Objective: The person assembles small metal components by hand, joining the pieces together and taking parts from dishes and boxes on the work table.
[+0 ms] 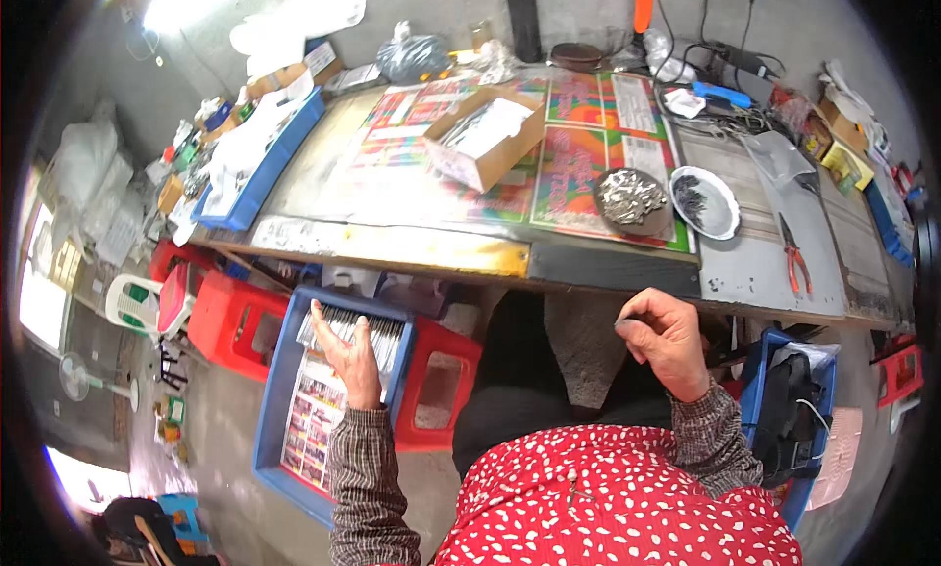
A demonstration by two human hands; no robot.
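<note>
Over a blue bin [272,409] on my left, my left hand [351,360] is open, its fingers stretched and apart. Under and beside that hand the bin holds a row of thin, flat grey-and-white pieces [390,333] and a printed picture sheet [312,424]. My right hand [667,343] is closed in a pinch just off the table's front edge; whatever its fingertips hold, if anything, is too small to make out. Closest to it on the table are a dark round dish of small shiny metal parts [632,198] and a white bowl [720,211] with dark thin pieces.
An open cardboard box [500,154] stands on the table's colourful printed sheets. Red-handled pliers [796,262] lie at the right. A blue tray [265,174] full of items sits at the table's left end. Red stools [230,311] and another blue bin [765,370] flank my legs.
</note>
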